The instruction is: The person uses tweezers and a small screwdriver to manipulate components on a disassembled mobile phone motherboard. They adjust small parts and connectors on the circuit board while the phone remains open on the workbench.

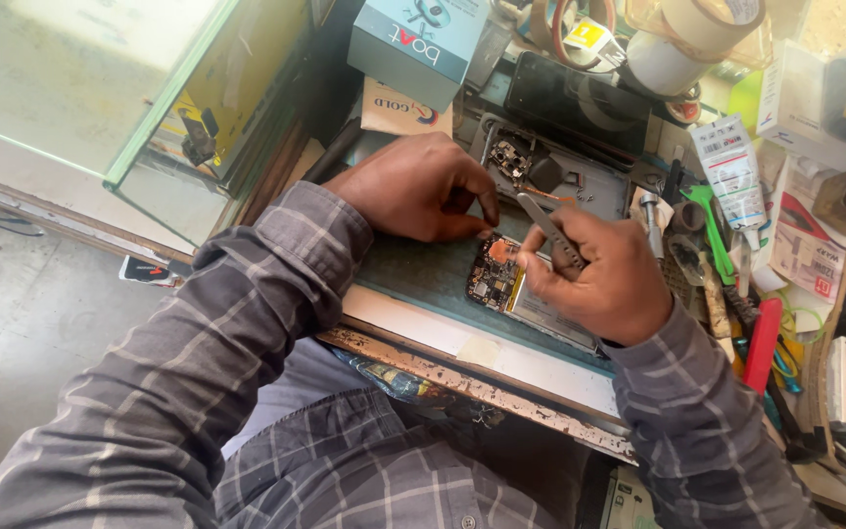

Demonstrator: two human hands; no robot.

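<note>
At the centre of the frame, the opened black smartphone with its exposed circuit board (501, 281) lies on the dark green work mat (423, 274). The left hand (413, 188) pins its top edge with fingertips, grasping nothing. The right hand (594, 269) pinches slim metal tweezers (543, 223) over the board.

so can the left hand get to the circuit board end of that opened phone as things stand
Probably yes. The left hand already rests at the top edge of the opened phone, fingertips beside its circuit board. Only the right hand, holding tweezers, crowds that same corner.
</note>
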